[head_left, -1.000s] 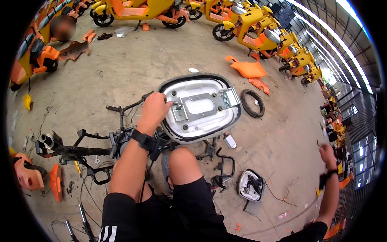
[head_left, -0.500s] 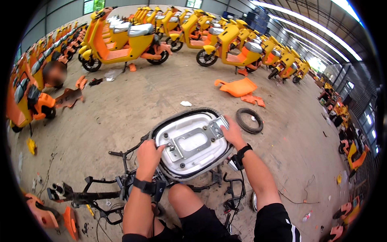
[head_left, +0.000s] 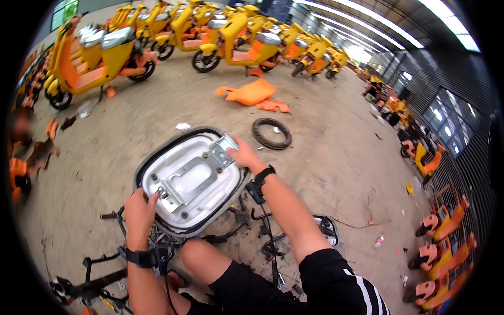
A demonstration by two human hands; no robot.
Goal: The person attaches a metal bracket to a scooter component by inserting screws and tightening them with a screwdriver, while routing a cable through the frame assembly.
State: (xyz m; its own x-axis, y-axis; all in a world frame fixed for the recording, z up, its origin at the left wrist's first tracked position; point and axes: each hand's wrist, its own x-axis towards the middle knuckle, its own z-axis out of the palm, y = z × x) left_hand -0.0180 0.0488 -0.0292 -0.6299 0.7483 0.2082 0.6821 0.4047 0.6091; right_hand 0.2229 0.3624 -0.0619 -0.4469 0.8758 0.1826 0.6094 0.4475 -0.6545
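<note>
An upturned scooter seat (head_left: 190,185) is held up in front of my knees, its white plastic underside facing me and a dark grey padded rim around it. A metal bracket with a hinge plate (head_left: 224,148) is fixed across the underside. My left hand (head_left: 139,212) grips the near left edge, thumb over the rim beside the bracket's left end. At the opposite end, my right hand (head_left: 245,157) is closed on the edge by the hinge plate. Both sets of fingers are partly hidden under the seat. Below it lies a stripped black scooter frame (head_left: 94,286), partly covered by the seat and my arms.
A loose black tyre (head_left: 258,134) lies on the concrete floor beyond my right hand. Farther off are orange body panels (head_left: 252,93) and rows of yellow scooters (head_left: 231,39). More scooters (head_left: 438,262) stand at the right. Cables and small parts lie around the frame.
My view has turned to the right, so the floor things and scooters sit farther left in it. Both hands keep their hold on the seat, which appears slightly more tilted.
</note>
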